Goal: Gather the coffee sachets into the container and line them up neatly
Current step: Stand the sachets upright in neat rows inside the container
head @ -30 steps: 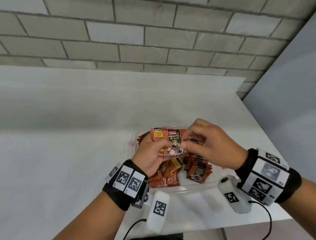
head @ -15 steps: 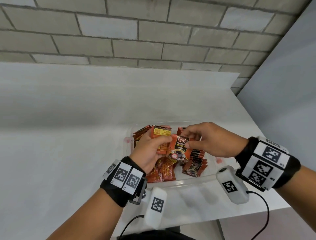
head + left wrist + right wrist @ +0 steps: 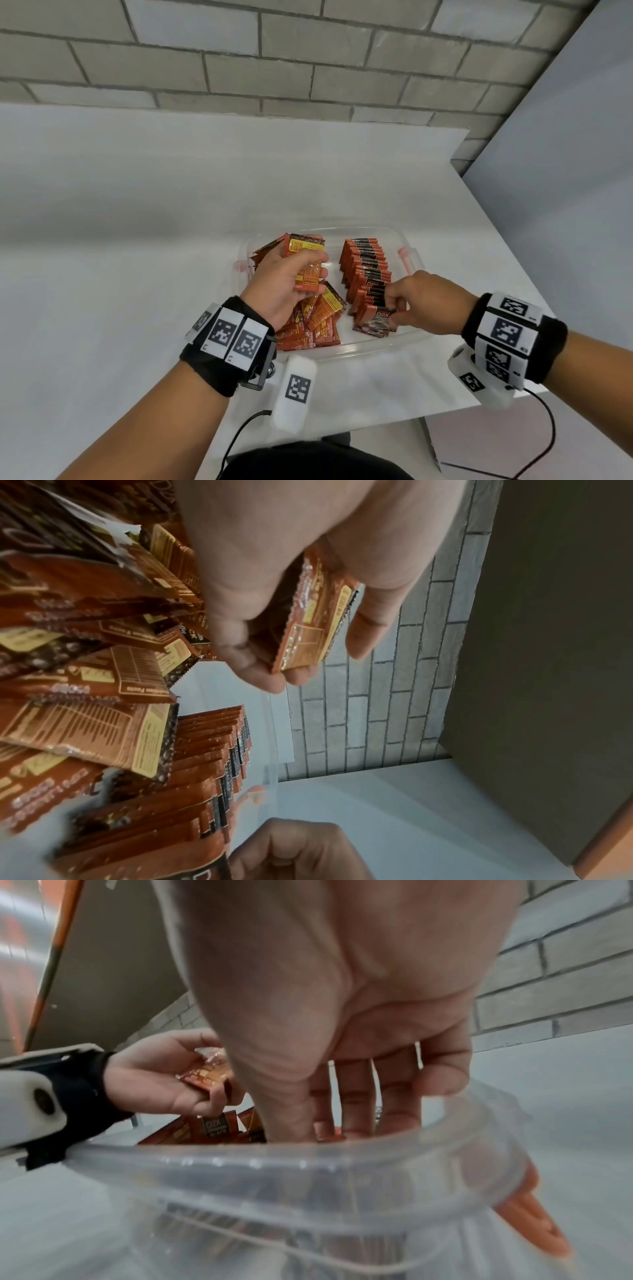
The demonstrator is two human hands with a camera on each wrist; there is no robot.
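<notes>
Sachets [image 3: 366, 270] fill container [image 3: 407, 337] on white table [image 3: 137, 212] — grey brick wall [image 3: 274, 68] behind.

I am looking down at a clear plastic container [image 3: 404, 240] sitting on a white desk [image 3: 137, 205] before a grey brick wall [image 3: 274, 68]. My left hand [image 3: 284, 284] is gripping a small stack of orange sachets [image 3: 306, 260] above a loose pile [image 3: 318, 325]. My right hand [image 3: 424, 305] is pinching the nearest sachet [image 3: 375, 323] of a neat upright row [image 3: 366, 270].
</notes>
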